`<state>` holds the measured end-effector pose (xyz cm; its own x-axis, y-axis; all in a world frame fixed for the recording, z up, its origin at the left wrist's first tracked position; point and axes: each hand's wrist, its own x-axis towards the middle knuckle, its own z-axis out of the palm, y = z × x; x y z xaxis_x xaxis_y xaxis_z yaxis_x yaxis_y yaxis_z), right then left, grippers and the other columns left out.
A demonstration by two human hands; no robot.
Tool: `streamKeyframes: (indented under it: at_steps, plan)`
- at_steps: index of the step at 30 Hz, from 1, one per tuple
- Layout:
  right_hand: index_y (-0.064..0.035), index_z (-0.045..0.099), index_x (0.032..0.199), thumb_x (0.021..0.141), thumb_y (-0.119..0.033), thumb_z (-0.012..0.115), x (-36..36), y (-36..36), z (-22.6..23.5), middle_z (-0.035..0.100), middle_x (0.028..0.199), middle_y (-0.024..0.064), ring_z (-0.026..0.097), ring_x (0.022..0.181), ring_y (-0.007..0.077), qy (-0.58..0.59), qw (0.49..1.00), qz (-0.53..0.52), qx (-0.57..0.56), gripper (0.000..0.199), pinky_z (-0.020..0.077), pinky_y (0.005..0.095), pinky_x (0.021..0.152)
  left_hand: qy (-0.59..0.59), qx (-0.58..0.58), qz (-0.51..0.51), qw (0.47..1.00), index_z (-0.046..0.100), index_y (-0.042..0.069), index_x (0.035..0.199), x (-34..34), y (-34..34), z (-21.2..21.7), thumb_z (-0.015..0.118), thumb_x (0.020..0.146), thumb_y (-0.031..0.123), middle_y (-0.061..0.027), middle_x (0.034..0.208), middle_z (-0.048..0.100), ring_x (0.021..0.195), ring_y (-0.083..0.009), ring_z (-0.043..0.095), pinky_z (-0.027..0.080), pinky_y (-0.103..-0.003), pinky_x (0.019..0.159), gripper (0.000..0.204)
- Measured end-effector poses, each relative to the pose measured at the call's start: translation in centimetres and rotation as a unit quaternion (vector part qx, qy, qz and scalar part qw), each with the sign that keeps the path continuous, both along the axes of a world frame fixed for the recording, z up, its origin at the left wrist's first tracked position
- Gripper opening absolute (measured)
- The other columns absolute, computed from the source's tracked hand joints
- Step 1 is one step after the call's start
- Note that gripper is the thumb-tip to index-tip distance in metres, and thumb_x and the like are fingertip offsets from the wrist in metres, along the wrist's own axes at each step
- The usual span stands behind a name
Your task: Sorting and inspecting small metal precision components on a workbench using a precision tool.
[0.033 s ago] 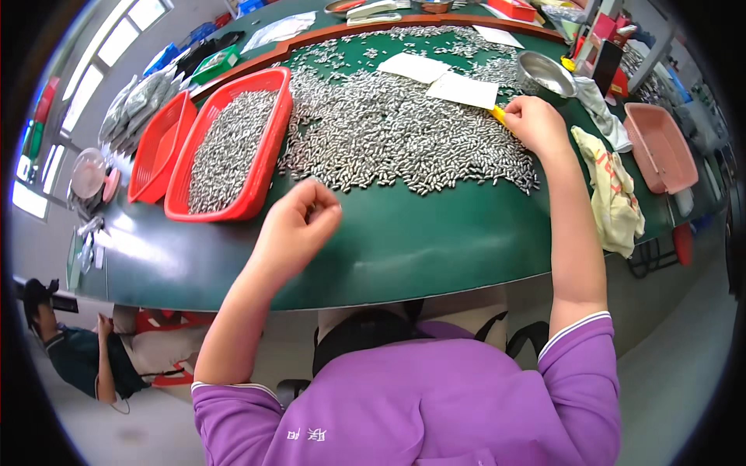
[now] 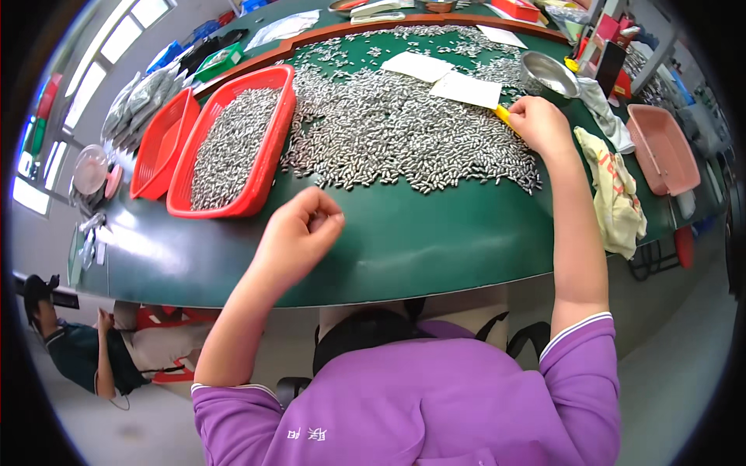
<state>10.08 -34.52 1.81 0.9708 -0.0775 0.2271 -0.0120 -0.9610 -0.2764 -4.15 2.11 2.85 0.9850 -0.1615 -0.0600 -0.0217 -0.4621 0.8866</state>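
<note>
A wide layer of small silvery capsule-shaped metal pieces [image 2: 404, 132] lies spread over the green table [image 2: 404, 241]. My right hand [image 2: 542, 124] is closed on a yellow strip-like handle [image 2: 507, 118] at the right side of the layer. The handle's far end meets a white paper slip [image 2: 466, 89], and the rest of the tool, if any, is hidden. My left hand [image 2: 299, 229] hovers near the layer's front left edge with fingers curled together. Whatever it holds, if anything, does not show. Left of it stands a red plastic basket [image 2: 286, 116] filled with the same pieces.
Another red basket [image 2: 148, 167] leans beside the full one. A steel bowl [image 2: 548, 76], a pale cloth bag [image 2: 616, 198] and a pink tray [image 2: 660, 147] line the right side. A wooden strip [image 2: 342, 33] borders the back. Someone sits [image 2: 85, 357] at lower left.
Slightly more of the yellow handle shows beside my right hand. The whole view has shifted a little; the pieces and baskets look the same.
</note>
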Motion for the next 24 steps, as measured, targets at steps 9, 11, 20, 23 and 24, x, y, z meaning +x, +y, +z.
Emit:
streamKeyframes:
  at_steps: [9,11,20,23,24]
  plan:
    - [-0.0068,0.071,0.088,0.083,-0.019,0.059,-3.4,-1.2,3.7,0.07,0.09,0.0171,0.068,0.087,0.0334,-0.027,0.993,-0.035,-0.111,0.018,0.0525,0.0443,0.081,0.009,0.195,-0.047,0.98,0.058,0.002,0.087,-3.4,1.1,-0.2,0.067,0.082,0.009,-0.0012,0.063,0.043,0.058,-0.0115,0.042,0.038,-0.029,0.055,0.012]
    - [-0.0039,0.069,0.088,0.085,-0.018,0.057,-4.3,-2.7,3.5,0.069,0.091,0.0173,0.066,0.089,0.0342,-0.093,0.986,0.004,-0.138,0.019,0.0515,0.0445,0.08,0.015,0.213,-0.059,0.975,0.058,0.002,0.087,-3.4,0.8,-0.3,0.067,0.081,0.012,-0.0054,0.064,0.047,0.058,-0.0172,0.047,0.041,-0.034,0.056,0.015]
    - [-0.0053,0.048,0.123,0.096,-0.032,0.052,-20.3,6.2,2.8,0.055,0.088,0.0026,0.051,0.076,0.0085,0.207,0.804,0.092,0.55,0.038,0.0436,0.0231,0.067,0.048,0.197,-0.027,0.979,0.058,0.002,0.092,-4.1,0.6,-0.6,0.067,0.082,0.011,-0.0048,0.065,0.043,0.058,-0.0172,0.045,0.041,-0.033,0.057,0.016]
    - [-0.0023,0.044,0.134,0.089,-0.014,0.063,-23.1,9.2,-1.1,0.056,0.12,0.0171,0.059,0.105,0.0304,0.109,0.864,0.315,0.378,0.051,0.0485,0.0385,0.087,0.025,0.192,-0.031,0.981,0.059,0.002,0.091,-4.1,0.6,-0.8,0.066,0.082,0.01,-0.0047,0.066,0.043,0.058,-0.0167,0.045,0.041,-0.033,0.058,0.014]
    - [-0.0022,0.043,0.135,0.089,-0.012,0.062,-23.7,9.7,-1.6,0.056,0.121,0.0194,0.06,0.105,0.0334,0.123,0.867,0.31,0.371,0.05,0.0492,0.0396,0.086,0.01,0.19,-0.029,0.981,0.059,0.002,0.091,-4.2,0.5,-0.9,0.065,0.082,0.008,-0.0047,0.067,0.044,0.058,-0.0163,0.044,0.041,-0.032,0.057,0.013]
